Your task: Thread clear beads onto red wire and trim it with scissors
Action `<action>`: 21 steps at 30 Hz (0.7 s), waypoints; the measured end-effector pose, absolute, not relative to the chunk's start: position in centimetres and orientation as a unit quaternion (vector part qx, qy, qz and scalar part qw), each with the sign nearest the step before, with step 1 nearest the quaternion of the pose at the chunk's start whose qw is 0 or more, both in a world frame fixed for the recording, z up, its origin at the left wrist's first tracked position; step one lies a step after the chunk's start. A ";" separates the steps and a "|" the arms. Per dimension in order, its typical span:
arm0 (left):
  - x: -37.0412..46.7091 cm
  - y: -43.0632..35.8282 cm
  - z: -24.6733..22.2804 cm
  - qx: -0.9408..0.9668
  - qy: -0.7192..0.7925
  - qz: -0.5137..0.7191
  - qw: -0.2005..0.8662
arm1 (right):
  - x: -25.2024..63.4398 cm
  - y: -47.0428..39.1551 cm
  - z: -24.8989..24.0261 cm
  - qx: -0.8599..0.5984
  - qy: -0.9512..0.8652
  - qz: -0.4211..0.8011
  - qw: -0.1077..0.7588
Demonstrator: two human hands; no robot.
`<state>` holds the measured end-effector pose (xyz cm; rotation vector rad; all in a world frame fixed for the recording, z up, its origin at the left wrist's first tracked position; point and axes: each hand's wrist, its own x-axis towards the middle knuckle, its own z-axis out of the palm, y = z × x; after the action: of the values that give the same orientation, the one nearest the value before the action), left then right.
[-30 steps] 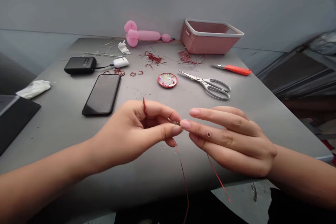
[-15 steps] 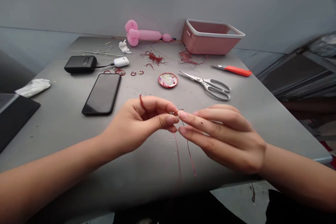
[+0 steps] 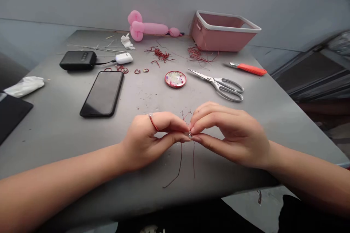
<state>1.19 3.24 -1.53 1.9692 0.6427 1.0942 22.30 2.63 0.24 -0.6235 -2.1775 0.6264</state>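
My left hand (image 3: 153, 142) pinches a thin dark red cord (image 3: 181, 160) between thumb and index finger, and a red ring sits on that index finger. Fingertip to fingertip with it, my right hand (image 3: 232, 134) is closed on the same piece of cordwork. A tiny pale bead (image 3: 190, 134) shows in the gap between the two pinches. Two loose cord ends hang below the fingers and short ends stick up above. The knotting itself is mostly hidden by the fingertips. Beyond the hands lie a round red-rimmed dish of beads (image 3: 175, 79) and grey-handled scissors (image 3: 218, 84).
A black phone (image 3: 102, 94), power bank (image 3: 78, 60) and white device (image 3: 124, 58) lie left. Small red rings (image 3: 122, 70) sit behind the phone. Red cord scraps (image 3: 161, 55), a pink balloon (image 3: 154, 28) and a pink basket (image 3: 221, 38) are at the back. An orange-handled cutter (image 3: 251, 69) lies right.
My right hand has gone from extended fingers to a thumb-and-finger pinch against my left. Both hands sit slightly lower, and the cord ends hang differently. The view has shifted a little.
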 end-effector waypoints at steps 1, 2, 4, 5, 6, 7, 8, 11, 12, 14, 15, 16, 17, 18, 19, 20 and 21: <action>1.2 3.3 -1.7 0.766 0.254 0.430 0.405 | 22.4 2.7 0.2 -0.244 -0.859 0.242 0.380; 1.2 3.3 -1.7 0.756 0.260 0.428 0.422 | 22.4 2.7 0.2 -0.240 -0.865 0.227 0.377; 1.2 3.3 -1.7 0.737 0.274 0.427 0.446 | 22.5 2.7 0.1 -0.229 -0.880 0.182 0.373; 1.3 3.2 -1.7 0.732 0.282 0.425 0.452 | 22.6 2.7 0.1 -0.224 -0.886 0.159 0.373; 1.3 3.1 -1.6 0.728 0.289 0.420 0.458 | 22.6 2.6 0.0 -0.221 -0.890 0.141 0.372; 1.4 3.1 -1.5 0.723 0.294 0.412 0.469 | 22.6 2.6 0.0 -0.221 -0.892 0.130 0.371; 1.4 3.0 -1.4 0.711 0.298 0.405 0.491 | 22.6 2.5 -0.1 -0.224 -0.892 0.125 0.372; 1.7 3.0 -1.2 0.634 0.299 0.385 0.601 | 22.5 2.3 -0.2 -0.245 -0.880 0.149 0.379; 1.8 3.1 -1.1 0.606 0.299 0.377 0.634 | 22.4 2.2 -0.2 -0.257 -0.873 0.166 0.380; 1.9 3.2 -1.1 0.568 0.297 0.362 0.677 | 22.3 2.1 -0.3 -0.277 -0.861 0.192 0.381; 2.0 3.2 -1.1 0.557 0.297 0.356 0.689 | 22.3 2.0 -0.3 -0.283 -0.858 0.197 0.381; 2.0 3.3 -1.1 0.549 0.298 0.351 0.697 | 22.3 2.0 -0.4 -0.284 -0.858 0.197 0.381; 2.0 3.3 -1.1 0.543 0.299 0.348 0.703 | 22.2 1.9 -0.5 -0.283 -0.859 0.193 0.380; 2.0 3.4 -1.1 0.537 0.300 0.347 0.708 | 22.2 1.8 -0.6 -0.281 -0.861 0.184 0.381; 2.0 3.4 -1.1 0.533 0.299 0.347 0.711 | 22.2 1.8 -0.6 -0.279 -0.864 0.172 0.383; 2.0 3.4 -1.1 0.530 0.298 0.349 0.713 | 22.1 1.7 -0.7 -0.277 -0.864 0.159 0.388; 2.0 3.4 -1.1 0.529 0.296 0.353 0.713 | 22.1 1.7 -0.7 -0.281 -0.862 0.153 0.394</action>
<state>1.98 3.37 -1.13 1.1725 0.6564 0.7826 22.12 1.70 -0.66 -0.7135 -2.1855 0.3872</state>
